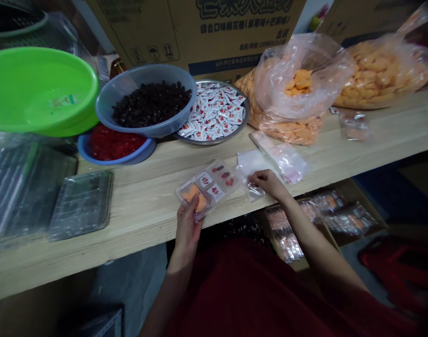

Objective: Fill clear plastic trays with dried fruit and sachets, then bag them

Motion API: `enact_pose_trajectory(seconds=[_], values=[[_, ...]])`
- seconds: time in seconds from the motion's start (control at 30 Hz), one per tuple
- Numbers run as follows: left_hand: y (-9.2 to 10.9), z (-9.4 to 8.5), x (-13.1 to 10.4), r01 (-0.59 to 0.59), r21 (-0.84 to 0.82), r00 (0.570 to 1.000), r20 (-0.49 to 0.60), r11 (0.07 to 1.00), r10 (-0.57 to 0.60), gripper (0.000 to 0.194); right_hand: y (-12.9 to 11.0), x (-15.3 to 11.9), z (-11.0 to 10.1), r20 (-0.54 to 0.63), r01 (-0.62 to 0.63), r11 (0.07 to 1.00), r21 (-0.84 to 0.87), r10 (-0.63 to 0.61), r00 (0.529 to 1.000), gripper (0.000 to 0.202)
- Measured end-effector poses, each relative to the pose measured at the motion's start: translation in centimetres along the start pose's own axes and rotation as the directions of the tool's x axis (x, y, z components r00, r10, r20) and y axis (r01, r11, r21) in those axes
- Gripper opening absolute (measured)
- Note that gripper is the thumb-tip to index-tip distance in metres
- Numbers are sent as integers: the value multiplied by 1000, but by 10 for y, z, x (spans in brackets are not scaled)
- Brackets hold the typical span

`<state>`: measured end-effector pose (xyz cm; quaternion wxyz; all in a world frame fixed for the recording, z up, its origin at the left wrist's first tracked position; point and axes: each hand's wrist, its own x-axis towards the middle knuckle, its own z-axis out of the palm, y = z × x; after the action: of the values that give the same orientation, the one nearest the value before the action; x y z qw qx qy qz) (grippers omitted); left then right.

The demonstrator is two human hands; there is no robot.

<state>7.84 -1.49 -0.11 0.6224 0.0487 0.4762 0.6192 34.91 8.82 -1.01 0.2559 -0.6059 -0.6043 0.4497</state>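
My left hand (190, 222) is closed on the near end of a clear plastic tray (210, 183), thumb on top. In the tray's compartments lie an orange candy piece (195, 196), two small white-and-red sachets (215, 191) and some red and dark pieces (225, 175). My right hand (268, 182) pinches the edge of a clear plastic bag (253, 189) just right of the tray. Behind that hand, more flat clear bags (282, 157) lie in a stack on the table.
Along the back stand a green basin (41, 93), a bowl of dark pieces (105, 110), a blue bowl of red pieces (129, 159), a metal dish of sachets (247, 110) and bags of orange candy (298, 105). Empty trays (82, 203) are stacked left. Packed trays fill a carton (331, 234) below.
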Motion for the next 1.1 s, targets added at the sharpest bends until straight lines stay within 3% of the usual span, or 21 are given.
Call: enact_pose_trajectory(seconds=[0.13, 0.23, 0.37, 0.47, 0.63, 0.77, 0.97, 1.1], values=[[-11, 22, 1, -68, 31, 997, 38, 997, 67, 40, 3, 0, 9, -72, 15, 1000, 23, -13, 997, 20], [-20, 30, -3, -131, 59, 990, 66, 990, 128, 43, 7, -2, 13, -137, 28, 998, 57, -20, 990, 17], [-29, 26, -14, -184, 128, 983, 46, 975, 180, 45, 9, -7, 19, -256, 33, 995, 96, -7, 967, 16], [-35, 21, -22, -191, 164, 981, 63, 968, 183, 44, 7, -7, 26, -346, 68, 997, 30, -54, 937, 11], [-40, 13, -23, -184, 278, 983, 65, 943, 173, 41, 0, 5, 35, -348, 103, 987, -124, -141, 927, 6], [-33, 7, -21, -131, 358, 989, 108, 924, 99, 45, -4, 13, 37, -343, 79, 987, -139, -123, 931, 13], [-14, 4, -14, -75, 452, 981, 195, 889, -16, 47, -8, 13, 37, -386, 115, 993, -17, -113, 916, 29], [3, 7, -2, -101, 521, 958, 281, 847, -59, 46, -8, 17, 29, -285, 122, 992, 34, -108, 952, 34]])
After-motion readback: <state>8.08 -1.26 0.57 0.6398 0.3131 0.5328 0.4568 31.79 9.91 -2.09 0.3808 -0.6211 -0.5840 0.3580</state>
